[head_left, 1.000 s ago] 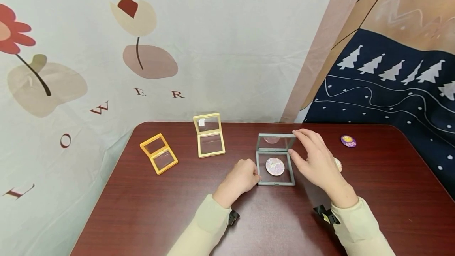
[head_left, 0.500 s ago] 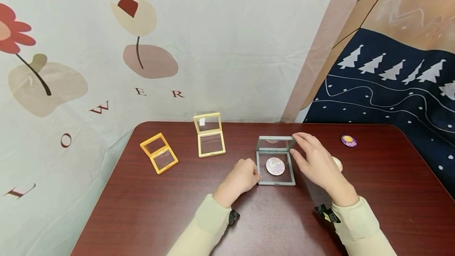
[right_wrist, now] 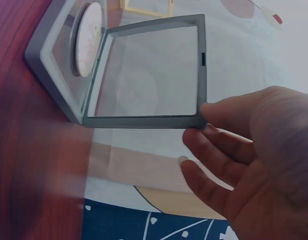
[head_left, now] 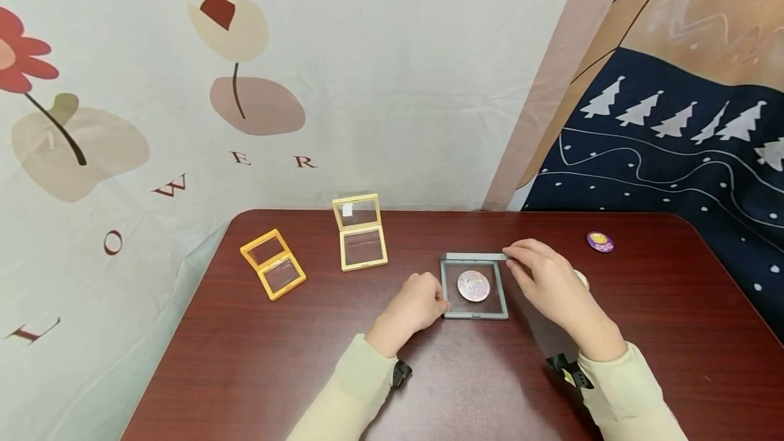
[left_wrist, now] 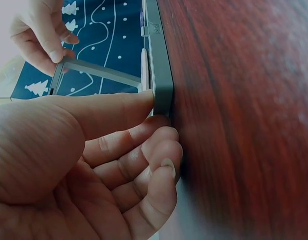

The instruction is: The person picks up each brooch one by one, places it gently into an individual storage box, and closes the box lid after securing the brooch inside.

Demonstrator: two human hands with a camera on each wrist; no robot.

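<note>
A grey-green hinged display frame (head_left: 475,316) with clear film panes lies on the table, its lid (right_wrist: 144,122) standing up from the back edge. On the film of its base rests a round, pale, patterned badge (head_left: 474,286). My left hand (head_left: 412,306) pinches the base's front left corner between thumb and fingers; the left wrist view shows the thumb (left_wrist: 114,110) on the rim. With thumb and fingertips, my right hand (head_left: 551,284) grips the free corner of the lid. Seen from the head, the lid is nearly edge-on.
A pale yellow frame (head_left: 361,229) and an orange frame (head_left: 274,264) lie unfolded on the left of the table (head_left: 294,359). A purple badge (head_left: 599,241) lies at the right back. Another pale badge (head_left: 582,279) is partly hidden behind my right hand. A printed cloth hangs behind.
The lid of the grey-green frame has tilted forward from leaning back to nearly upright, with my right hand moving along with it. My left hand has stayed at the base's corner.
</note>
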